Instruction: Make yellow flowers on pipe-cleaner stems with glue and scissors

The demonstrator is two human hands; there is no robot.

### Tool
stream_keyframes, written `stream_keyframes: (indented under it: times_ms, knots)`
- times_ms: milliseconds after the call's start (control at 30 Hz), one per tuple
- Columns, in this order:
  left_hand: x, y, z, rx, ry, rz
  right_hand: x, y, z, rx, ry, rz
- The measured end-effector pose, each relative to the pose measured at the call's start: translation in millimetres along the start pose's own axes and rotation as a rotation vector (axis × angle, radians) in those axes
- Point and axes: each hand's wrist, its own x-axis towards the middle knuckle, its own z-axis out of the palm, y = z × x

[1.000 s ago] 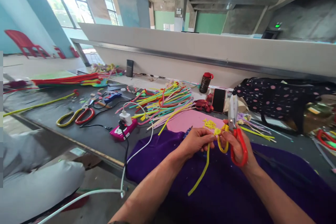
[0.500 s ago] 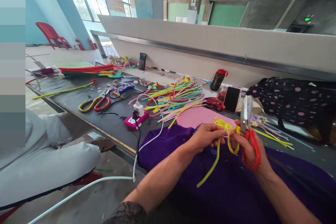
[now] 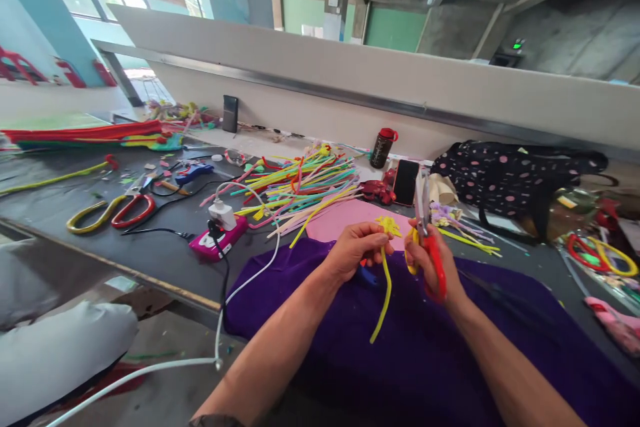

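We find left hand, five o'clock, pinching a yellow stem, right hand, four o'clock, gripping scissors: apparently shaping, next calling for a steady pinch.

Left hand: I'm pinching thumb toward fingers | right hand: I'm curling fingers into a grip | left forearm, right forearm: I'm angling both inward, hands near but apart

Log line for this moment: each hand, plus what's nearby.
left hand: pinching yellow stem | right hand: holding scissors, blades up | beyond: pink sheet, phone, bottle
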Motion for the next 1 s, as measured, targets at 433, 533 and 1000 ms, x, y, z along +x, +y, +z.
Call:
stream_keyframes:
  times_ms: [433,533,1000]
  knots:
    - [0,1,-3.0,0.090,0.052,0.035,0,1,-6,-0.474,-0.135,-0.209]
    - [1,0,-4.9,0.077,0.050,0.040,0,-4,-6,-0.575,-0.152,-0.265]
    - [2,2,-9.5,0.098,0.093,0.089,0,-7,-5,-0.658,-0.106,-0.416]
